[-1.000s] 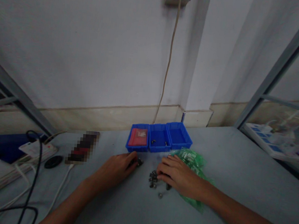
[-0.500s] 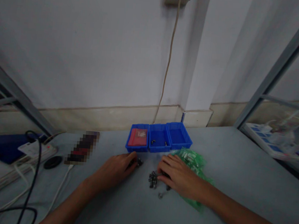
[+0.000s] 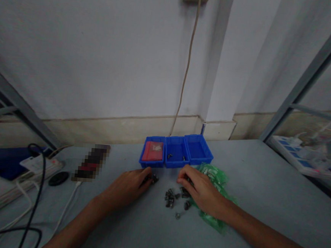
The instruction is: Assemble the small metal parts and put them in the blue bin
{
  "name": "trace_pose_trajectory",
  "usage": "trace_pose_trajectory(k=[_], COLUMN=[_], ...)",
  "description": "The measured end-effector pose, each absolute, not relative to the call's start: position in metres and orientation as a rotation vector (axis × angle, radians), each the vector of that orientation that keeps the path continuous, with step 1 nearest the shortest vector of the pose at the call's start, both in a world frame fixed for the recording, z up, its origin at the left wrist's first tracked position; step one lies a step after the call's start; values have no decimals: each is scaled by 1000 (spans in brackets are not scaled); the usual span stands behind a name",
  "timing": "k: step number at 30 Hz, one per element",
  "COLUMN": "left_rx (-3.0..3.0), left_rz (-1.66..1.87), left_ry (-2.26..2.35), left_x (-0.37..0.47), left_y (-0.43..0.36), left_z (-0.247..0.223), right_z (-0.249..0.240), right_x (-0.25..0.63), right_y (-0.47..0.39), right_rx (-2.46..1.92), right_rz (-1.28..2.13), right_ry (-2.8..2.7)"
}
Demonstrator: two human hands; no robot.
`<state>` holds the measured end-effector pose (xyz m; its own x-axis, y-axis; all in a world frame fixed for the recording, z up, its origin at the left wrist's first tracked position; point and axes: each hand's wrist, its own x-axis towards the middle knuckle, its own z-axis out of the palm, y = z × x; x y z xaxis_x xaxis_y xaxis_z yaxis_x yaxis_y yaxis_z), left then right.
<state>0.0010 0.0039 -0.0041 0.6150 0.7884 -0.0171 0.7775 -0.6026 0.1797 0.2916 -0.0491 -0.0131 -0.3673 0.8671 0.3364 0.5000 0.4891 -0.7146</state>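
My left hand [image 3: 133, 183] rests on the table with its fingers curled round some small dark metal screws [image 3: 154, 179], part of which stick out past the fingertips. My right hand [image 3: 196, 183] is closed, thumb against fingers, just in front of the blue bins; whatever it holds is hidden. Between my hands lies a loose pile of screws [image 3: 170, 197], with a single bright piece [image 3: 177, 216] nearer me. A green plastic bag [image 3: 217, 177] lies partly under my right hand. The middle blue bin [image 3: 176, 153] has a few small screws inside.
The left blue bin [image 3: 151, 164] holds a red packet [image 3: 153, 151]; the right blue bin [image 3: 198, 149] adjoins the middle one. A pixelated phone-like object [image 3: 91, 163], a black disc [image 3: 58, 178] and cables are at left. Metal frames flank the table [image 3: 134, 228].
My right hand has lifted slightly away from the pile toward the bins, and its fingers have drawn together. More screws show beneath it. My left hand has stayed put.
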Motion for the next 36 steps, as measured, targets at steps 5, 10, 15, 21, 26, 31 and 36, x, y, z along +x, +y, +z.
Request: trace_pose_trajectory(k=[5, 10, 15, 21, 26, 31, 36], left_rx=[2667, 2670, 2675, 2691, 2722, 2749, 2779], left_rz=[81, 78, 86, 118, 152, 161, 169], left_ry=[1309, 1319, 1305, 1273, 1301, 1374, 1397], left_x=[1, -1, -1, 0, 1, 1, 3], left_y=[5, 5, 5, 2, -2, 1, 4], left_z=[-4, -6, -7, -3, -2, -3, -8], right_z=[-14, -24, -23, -14, -10, -9, -10], right_x=[293, 295, 295, 293, 291, 291, 290], right_y=[-41, -31, -30, -44, -50, -49, -47], right_rx=[-1111, -1115, -1105, -1105, -1073, -1158, -1159], right_rz=[891, 1100, 993, 495, 450, 553, 701], right_ry=[-1670, -1401, -1434, -1819, -1944, -1847, -1720])
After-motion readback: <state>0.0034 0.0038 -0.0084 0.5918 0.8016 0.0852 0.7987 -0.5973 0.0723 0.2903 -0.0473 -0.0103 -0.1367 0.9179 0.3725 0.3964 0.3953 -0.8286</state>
